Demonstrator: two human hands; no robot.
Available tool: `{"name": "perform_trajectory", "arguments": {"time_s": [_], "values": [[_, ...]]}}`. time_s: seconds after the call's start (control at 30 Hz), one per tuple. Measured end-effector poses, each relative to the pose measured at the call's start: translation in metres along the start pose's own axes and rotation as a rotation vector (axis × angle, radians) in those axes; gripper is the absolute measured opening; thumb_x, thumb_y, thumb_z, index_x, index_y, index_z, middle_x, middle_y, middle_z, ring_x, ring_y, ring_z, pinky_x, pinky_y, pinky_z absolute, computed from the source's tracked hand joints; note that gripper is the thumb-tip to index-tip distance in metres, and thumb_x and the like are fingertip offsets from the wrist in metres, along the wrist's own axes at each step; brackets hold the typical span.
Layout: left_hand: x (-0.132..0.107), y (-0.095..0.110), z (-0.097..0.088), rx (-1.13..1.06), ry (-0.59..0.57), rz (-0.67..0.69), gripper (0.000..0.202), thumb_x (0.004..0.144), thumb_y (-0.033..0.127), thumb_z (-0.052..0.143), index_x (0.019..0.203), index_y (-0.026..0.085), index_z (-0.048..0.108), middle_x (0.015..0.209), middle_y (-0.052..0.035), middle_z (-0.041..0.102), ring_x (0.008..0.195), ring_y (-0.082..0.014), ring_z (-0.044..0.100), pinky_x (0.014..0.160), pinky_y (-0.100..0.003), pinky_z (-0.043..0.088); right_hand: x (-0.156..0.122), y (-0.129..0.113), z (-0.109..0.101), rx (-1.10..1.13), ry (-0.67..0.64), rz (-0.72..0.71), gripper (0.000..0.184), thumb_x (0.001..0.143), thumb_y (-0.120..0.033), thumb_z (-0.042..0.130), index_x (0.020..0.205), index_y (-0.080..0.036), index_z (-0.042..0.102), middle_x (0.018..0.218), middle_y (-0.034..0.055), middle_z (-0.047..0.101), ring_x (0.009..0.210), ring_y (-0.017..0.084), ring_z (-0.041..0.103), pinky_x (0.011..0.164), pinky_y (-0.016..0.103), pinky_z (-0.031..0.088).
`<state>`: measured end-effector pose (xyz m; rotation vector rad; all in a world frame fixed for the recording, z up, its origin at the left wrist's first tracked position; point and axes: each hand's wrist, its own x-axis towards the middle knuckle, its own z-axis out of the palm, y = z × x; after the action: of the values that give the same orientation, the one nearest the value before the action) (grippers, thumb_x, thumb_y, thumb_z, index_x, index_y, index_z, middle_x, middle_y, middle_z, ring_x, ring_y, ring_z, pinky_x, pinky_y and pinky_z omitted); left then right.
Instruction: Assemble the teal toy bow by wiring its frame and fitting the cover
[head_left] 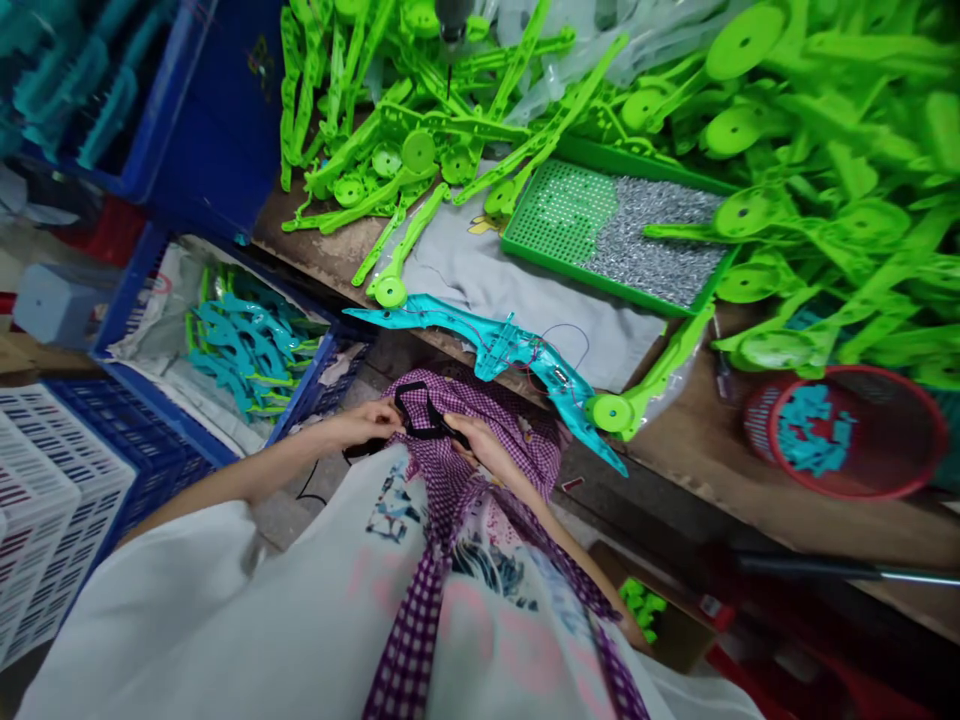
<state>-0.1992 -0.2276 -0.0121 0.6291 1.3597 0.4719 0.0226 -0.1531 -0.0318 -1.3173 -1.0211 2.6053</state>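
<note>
Now, black band [426,434] just left of mid-frame, held two-handed.
Your left hand [365,422] pinches one side, your right hand [478,440] closes on the other, slightly apart over the checked apron [525,425]; best keep the band untwisted and clear of the blue bow [491,348] above.

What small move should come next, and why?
Probably put the black item aside: left hand and right hand both hold it near the checked apron, while the blue bow-shaped part lies untouched, overhanging the table.
</note>
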Motion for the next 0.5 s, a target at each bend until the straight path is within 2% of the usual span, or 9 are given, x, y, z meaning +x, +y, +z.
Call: {"name": "perform_trajectory", "arguments": {"time_s": [0.07,0.13,0.23,0.3,0.37,0.4,0.5], "values": [[-0.002,-0.006,0.001,-0.108,0.054,0.002,0.037,0.064,0.049,0.073,0.065,0.014,0.06,0.086,-0.004,0.055,0.081,-0.0144,0.05,0.072,-0.025,0.041,0.001,0.002,0.001,0.019,0.006,-0.018,0.045,0.072,-0.062,0.058,0.057,-0.023,0.042,0.033,-0.0094,0.033,0.029,0.006,0.024,0.035,0.024,0.012],[-0.004,-0.012,0.0,-0.115,0.083,-0.004,0.039,0.069,0.053,0.067,0.069,0.015,0.059,0.09,-0.0038,0.055,0.079,-0.0133,0.05,0.069,-0.024,0.04,0.001,0.002,0.002,0.034,0.003,-0.011,0.042,0.073,-0.059,0.059,0.059,-0.023,0.043,0.033,-0.0096,0.033,0.029,0.006,0.024,0.035,0.024,0.013],[0.001,-0.013,-0.002,-0.069,0.051,-0.05,0.037,0.071,0.051,0.069,0.067,0.015,0.06,0.076,-0.0001,0.052,0.067,-0.0115,0.044,0.061,-0.024,0.036,0.0,0.001,0.001,0.029,-0.01,0.017,0.037,0.073,-0.056,0.059,0.063,-0.023,0.046,0.032,-0.0099,0.033,0.028,0.007,0.024,0.034,0.023,0.013],[0.007,-0.01,-0.004,0.026,0.013,-0.023,0.036,0.067,0.046,0.075,0.057,0.016,0.059,0.067,0.0017,0.048,0.066,-0.0116,0.042,0.063,-0.024,0.035,-0.001,-0.001,0.001,0.03,-0.006,0.021,0.036,0.073,-0.055,0.059,0.064,-0.023,0.047,0.032,-0.0099,0.034,0.028,0.007,0.024,0.034,0.023,0.014],[0.01,-0.008,-0.006,0.053,0.01,0.031,0.036,0.064,0.042,0.08,0.052,0.015,0.059,0.068,0.0009,0.05,0.072,-0.0123,0.045,0.07,-0.024,0.036,-0.002,-0.001,0.001,0.044,0.009,0.014,0.036,0.072,-0.055,0.06,0.065,-0.022,0.047,0.032,-0.0103,0.033,0.028,0.006,0.023,0.033,0.023,0.012],[0.009,-0.008,-0.007,-0.004,0.028,0.043,0.034,0.063,0.042,0.081,0.055,0.015,0.061,0.072,-0.0001,0.053,0.075,-0.013,0.047,0.072,-0.024,0.037,-0.002,-0.001,0.001,0.052,0.015,0.011,0.036,0.071,-0.056,0.06,0.065,-0.022,0.048,0.033,-0.0106,0.033,0.029,0.006,0.022,0.033,0.023,0.011],[-0.001,-0.015,-0.012,-0.364,0.127,0.001,0.032,0.064,0.045,0.079,0.072,0.016,0.066,0.081,-0.0024,0.059,0.078,-0.0146,0.051,0.073,-0.026,0.038,-0.001,-0.001,0.003,0.069,0.018,-0.002,0.038,0.069,-0.058,0.061,0.065,-0.022,0.048,0.033,-0.0112,0.033,0.029,0.006,0.021,0.033,0.023,0.009]]}}
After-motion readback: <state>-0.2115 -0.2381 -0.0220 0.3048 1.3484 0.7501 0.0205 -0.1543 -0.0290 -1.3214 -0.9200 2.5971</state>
